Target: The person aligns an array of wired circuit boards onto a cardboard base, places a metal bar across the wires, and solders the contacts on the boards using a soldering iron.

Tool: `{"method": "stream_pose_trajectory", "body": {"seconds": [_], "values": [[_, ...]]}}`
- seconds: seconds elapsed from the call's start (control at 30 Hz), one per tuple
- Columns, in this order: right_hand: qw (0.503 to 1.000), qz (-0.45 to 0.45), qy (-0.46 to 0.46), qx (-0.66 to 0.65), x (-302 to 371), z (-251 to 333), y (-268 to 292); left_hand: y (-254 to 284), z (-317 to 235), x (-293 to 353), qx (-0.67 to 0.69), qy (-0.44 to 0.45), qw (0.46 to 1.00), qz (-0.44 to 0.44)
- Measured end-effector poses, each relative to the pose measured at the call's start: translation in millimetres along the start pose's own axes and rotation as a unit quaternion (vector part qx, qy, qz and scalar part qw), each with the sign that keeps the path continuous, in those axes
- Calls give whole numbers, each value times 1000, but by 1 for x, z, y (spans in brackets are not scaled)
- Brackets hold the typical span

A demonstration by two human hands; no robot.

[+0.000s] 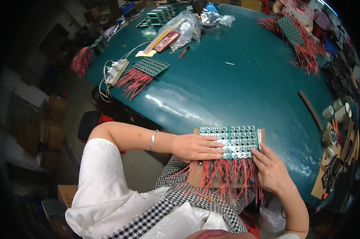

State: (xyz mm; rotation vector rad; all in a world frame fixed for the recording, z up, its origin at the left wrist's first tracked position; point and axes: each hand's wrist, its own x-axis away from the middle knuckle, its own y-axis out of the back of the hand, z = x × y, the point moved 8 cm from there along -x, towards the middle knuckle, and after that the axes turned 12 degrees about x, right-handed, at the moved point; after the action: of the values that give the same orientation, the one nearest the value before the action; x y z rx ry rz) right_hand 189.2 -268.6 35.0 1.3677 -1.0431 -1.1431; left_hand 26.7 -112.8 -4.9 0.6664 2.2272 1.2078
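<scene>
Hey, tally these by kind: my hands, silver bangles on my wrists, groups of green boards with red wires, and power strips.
Hands, left hand and right hand: 2
Silver bangle: 1
Red-wired groups, near boards, boards by the strip, left-edge boards, upper-right boards: 4
Power strip: 1
Total: 8

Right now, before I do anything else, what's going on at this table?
A person has both hands on a green circuit-board panel at the near edge of the table. The left hand lies across its left part; the right hand's fingers touch its right edge. Red wires trail toward the checkered apron. Another wired panel lies beside a power strip.
</scene>
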Motion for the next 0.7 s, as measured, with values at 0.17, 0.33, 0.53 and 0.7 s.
{"method": "stream_pose_trajectory", "body": {"seconds": [0.17, 0.33, 0.53, 0.7], "values": [[998, -26, -42, 34, -9, -47, -1, -6, -4, -35, -91, 102, 988, -74], [997, 25, -79, -5, -24, -85, -4, -17, -16, -78, -220, 141, 950, -172], [995, 17, -77, -65, -36, -129, -14, -38, -12, -129, -257, 179, 924, -221], [988, -94, -75, -95, -55, -140, -21, -38, -4, -131, -245, 236, 915, -218]]}}
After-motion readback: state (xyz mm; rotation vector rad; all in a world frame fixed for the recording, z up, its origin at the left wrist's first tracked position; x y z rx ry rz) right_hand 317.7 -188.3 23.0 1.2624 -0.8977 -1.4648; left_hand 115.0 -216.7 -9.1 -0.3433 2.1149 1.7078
